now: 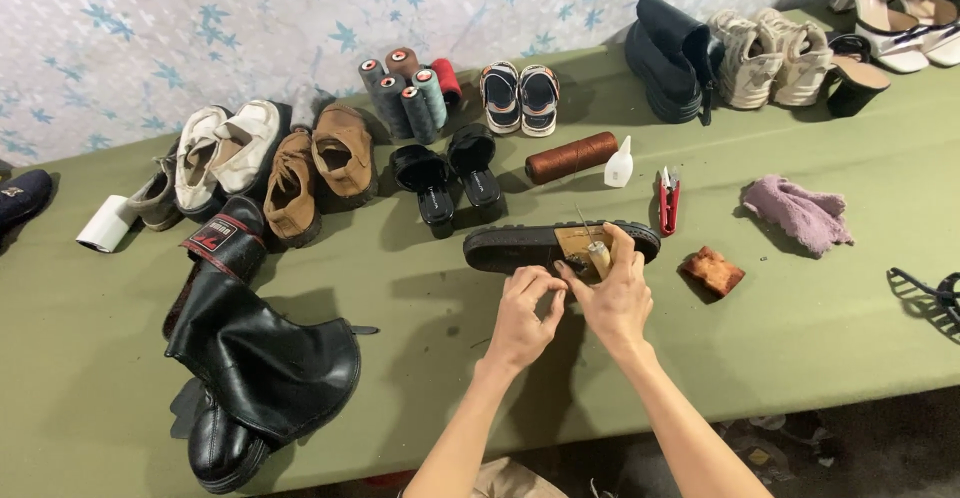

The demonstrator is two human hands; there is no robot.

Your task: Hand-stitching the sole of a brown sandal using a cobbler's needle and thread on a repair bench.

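Your right hand (pixel 618 293) lies over the middle of a dark shoe (pixel 560 245) that rests on its side on the green table (pixel 820 328), sole edge toward the far side. The fingers curl closed around a small wooden-handled tool (pixel 598 256), possibly an awl, its pale handle showing between thumb and forefinger, and the hand presses against the shoe's tan insole area.

Your left hand (pixel 525 313) sits just left of the right, touching it. Its fingers are bent inward with thumb and forefinger tips pinched together near the shoe's near edge; whether they hold a thread or needle is too small to tell.

Around the shoe:
- Red thread snips (pixel 668 201) just beyond its right end.
- A small white glue bottle (pixel 619 166) and a brown thread spool (pixel 571 157) lying flat, farther back.
- A brown block (pixel 712 271) just right of the shoe, and a mauve cloth (pixel 798 212) beyond that.
- A pair of black sandals (pixel 448 180) to the far left of the shoe.
- A tall black boot (pixel 250 348) lying on the near left.
- Upright thread cones (pixel 410 93) at the far edge.
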